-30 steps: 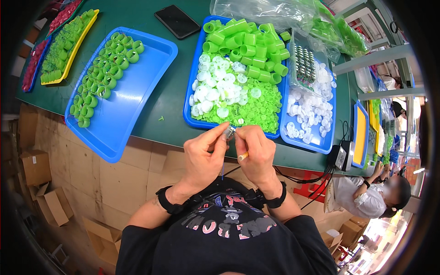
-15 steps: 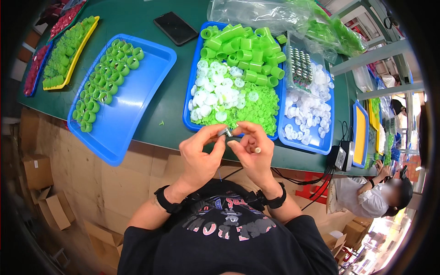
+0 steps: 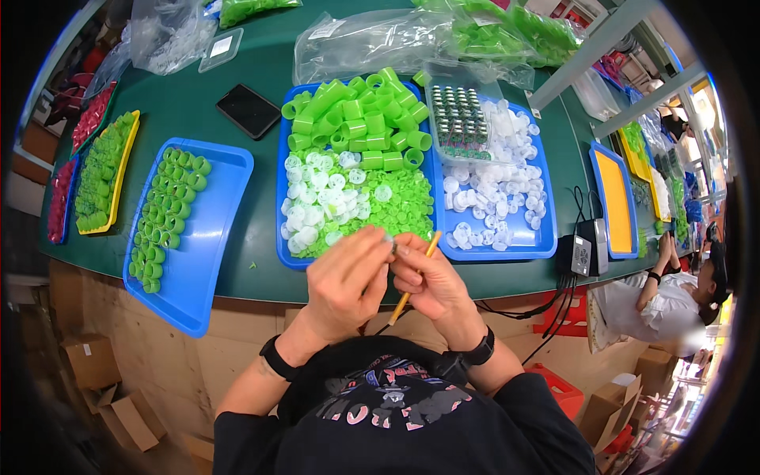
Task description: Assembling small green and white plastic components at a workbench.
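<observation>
Yellow stick [image 3: 402,302] gripped in the right hand [image 3: 435,283], its fingertips meeting the left hand [image 3: 342,279], which pinches a small greyish part [image 3: 391,241], mostly hidden, frame centre; loosened pinch could drop it into the blue tray [image 3: 283,198] above.

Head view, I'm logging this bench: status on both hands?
Left hand pinching small part, mostly hidden. Right hand meets it, yellow stick in grip. No obstruction seen; blue tray of green and white pieces just beyond.

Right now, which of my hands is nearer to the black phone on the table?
Left. The black phone lies ahead and to the left of both; your left hand is closer, and your right hand is farther to the right.
</observation>
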`<state>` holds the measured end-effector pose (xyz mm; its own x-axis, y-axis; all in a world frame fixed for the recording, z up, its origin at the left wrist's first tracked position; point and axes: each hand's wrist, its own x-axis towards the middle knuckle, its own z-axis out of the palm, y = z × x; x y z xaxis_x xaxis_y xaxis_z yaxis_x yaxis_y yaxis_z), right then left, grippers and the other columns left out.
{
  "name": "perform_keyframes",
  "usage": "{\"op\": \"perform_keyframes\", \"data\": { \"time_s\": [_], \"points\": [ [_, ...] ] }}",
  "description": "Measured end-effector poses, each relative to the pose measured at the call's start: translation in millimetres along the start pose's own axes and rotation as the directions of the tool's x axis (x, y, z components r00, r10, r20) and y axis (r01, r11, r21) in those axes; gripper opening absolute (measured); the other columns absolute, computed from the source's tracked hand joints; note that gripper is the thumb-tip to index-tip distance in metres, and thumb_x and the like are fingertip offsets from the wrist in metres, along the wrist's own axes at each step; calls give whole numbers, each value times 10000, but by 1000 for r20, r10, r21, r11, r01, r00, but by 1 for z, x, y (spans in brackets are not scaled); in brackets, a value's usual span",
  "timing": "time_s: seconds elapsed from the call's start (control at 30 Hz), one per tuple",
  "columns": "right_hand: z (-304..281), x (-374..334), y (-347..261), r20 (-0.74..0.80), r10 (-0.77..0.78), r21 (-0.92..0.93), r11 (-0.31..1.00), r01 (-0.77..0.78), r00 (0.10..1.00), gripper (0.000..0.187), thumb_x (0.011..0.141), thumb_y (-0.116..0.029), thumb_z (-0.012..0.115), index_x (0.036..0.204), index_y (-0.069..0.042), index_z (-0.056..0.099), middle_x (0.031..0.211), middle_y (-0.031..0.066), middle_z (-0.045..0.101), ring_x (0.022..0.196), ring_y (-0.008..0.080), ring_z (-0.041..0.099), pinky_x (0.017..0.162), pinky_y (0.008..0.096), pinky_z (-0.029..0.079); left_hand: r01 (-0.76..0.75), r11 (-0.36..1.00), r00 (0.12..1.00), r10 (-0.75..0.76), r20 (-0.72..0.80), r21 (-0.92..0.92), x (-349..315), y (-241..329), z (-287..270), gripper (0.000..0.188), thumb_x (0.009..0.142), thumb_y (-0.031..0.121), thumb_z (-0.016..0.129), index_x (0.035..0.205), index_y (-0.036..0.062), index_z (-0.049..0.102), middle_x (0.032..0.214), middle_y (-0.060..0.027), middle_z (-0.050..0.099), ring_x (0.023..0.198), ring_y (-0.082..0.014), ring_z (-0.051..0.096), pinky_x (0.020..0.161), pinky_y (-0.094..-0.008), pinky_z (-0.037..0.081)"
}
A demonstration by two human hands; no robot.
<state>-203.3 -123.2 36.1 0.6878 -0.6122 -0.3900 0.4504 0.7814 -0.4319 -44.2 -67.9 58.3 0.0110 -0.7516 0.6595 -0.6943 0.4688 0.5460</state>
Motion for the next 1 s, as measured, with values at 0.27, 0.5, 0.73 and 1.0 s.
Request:
{"op": "perform_keyframes", "data": {
  "time_s": [0.27, 0.5, 0.73, 1.0],
  "points": [
    [-17, -12, -23, -22, -180, 54, 982, 181, 983, 102, 904, -53, 602, 1000, -83, 591, 891, 83, 631, 511, 39, 404, 451, 191, 285, 203, 929, 975, -221, 26, 310, 67, -59, 45, 307, 741, -5, 668, 1042, 12, 614, 1028, -169, 642, 1015, -341, 588, 830, -414, 488],
    [-23, -17, -26, 11, -152, 103, 983, 150, 988, 100, 906, -48, 599, 998, -86, 594, 908, 88, 632, 512, 45, 406, 454, 193, 286, 206, 808, 914, -361, 187, 552, 80, -75, 65, 280, 696, -36, 665, 962, 8, 588, 976, -149, 609, 932, -328, 575, 764, -416, 483],
    [-27, -13, -37, 54, -191, 120, 976, 184, 980, 113, 919, -68, 598, 1027, -94, 578, 926, 94, 633, 532, 48, 414, 465, 190, 285, 275, 949, 960, -280, 10, 157, 69, -44, 38, 396, 731, -68, 677, 1112, 6, 599, 1059, -128, 569, 965, -280, 601, 855, -341, 490],
    [-18, -5, -39, 75, -181, 95, 980, 174, 981, 87, 940, -83, 577, 1026, -89, 565, 729, 5, 513, 576, 57, 419, 471, 204, 279, 433, 884, 901, -429, 60, -176, 43, -6, 11, 434, 782, -115, 640, 1190, -30, 518, 1143, -102, 586, 1057, -173, 580, 936, -305, 461]
  ]
}}
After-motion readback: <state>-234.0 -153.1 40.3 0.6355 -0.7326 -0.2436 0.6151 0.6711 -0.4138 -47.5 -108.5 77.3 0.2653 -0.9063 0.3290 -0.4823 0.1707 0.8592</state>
